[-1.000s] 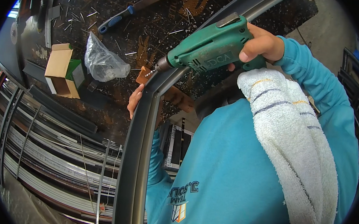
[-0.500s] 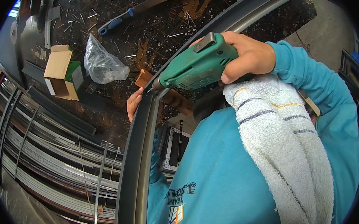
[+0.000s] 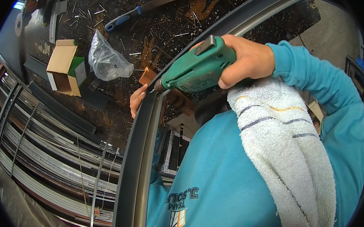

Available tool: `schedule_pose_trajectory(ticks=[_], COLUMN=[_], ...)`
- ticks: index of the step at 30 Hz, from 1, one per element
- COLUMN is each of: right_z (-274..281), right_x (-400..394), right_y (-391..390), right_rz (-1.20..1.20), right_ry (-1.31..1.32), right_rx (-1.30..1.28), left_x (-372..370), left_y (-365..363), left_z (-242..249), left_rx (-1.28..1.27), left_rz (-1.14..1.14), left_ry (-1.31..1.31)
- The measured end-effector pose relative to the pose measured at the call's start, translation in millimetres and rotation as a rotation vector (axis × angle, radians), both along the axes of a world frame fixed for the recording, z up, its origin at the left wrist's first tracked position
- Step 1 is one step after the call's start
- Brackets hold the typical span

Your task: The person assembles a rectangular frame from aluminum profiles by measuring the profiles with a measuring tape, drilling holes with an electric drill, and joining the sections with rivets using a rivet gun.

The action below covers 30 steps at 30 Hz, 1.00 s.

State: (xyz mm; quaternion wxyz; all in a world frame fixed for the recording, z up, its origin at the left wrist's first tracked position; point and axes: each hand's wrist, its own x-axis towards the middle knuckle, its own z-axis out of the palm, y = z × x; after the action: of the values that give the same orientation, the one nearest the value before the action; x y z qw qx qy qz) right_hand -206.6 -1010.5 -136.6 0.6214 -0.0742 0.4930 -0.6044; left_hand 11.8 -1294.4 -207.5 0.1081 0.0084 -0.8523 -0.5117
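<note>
Here, the right hand (image 3: 247,61) is clamped on the green drill (image 3: 199,70), upper centre of the view — chuck (image 3: 159,85) at the dark metal profile (image 3: 133,163); the left hand (image 3: 137,100), left of centre, touches that profile — closed or not, I cannot tell.

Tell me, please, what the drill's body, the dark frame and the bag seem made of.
Drill body: probably hard plastic, dull green, smoothly rounded as if molded. Dark frame: likely coated metal, perhaps aluminium, satin sheen on its ridged profile. Bag: apparently thin clear plastic, glossy creases.
</note>
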Motion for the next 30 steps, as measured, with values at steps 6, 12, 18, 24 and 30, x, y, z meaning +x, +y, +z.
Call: schedule_pose_trajectory(ticks=[6,12,18,24,30], right_z=[13.7,13.0,16.3,16.3,20.6], right_x=[-2.1,0.7,1.2,-2.1,4.5], right_y=[-8.6,-9.4,-10.1,-14.0,-17.4], right_rz=[0.042,0.052,0.069,0.117,0.057], right_ry=[0.018,0.049,0.054,0.09,0.113], right_rx=[0.088,0.101,0.142,0.175,0.161], left_x=[-0.8,2.9,0.4,-5.2,-3.5], left_y=[1.5,-6.9,-3.5,1.1,-1.2], left_z=[-8.5,-18.8,-15.1,-4.1,-7.4], left_rx=[-0.021,-0.023,-0.031,-0.01,-0.031], left_rz=[0.007,-0.017,-0.018,-0.011,-0.013], left_ry=[0.073,0.093,0.08,0.037,0.06])
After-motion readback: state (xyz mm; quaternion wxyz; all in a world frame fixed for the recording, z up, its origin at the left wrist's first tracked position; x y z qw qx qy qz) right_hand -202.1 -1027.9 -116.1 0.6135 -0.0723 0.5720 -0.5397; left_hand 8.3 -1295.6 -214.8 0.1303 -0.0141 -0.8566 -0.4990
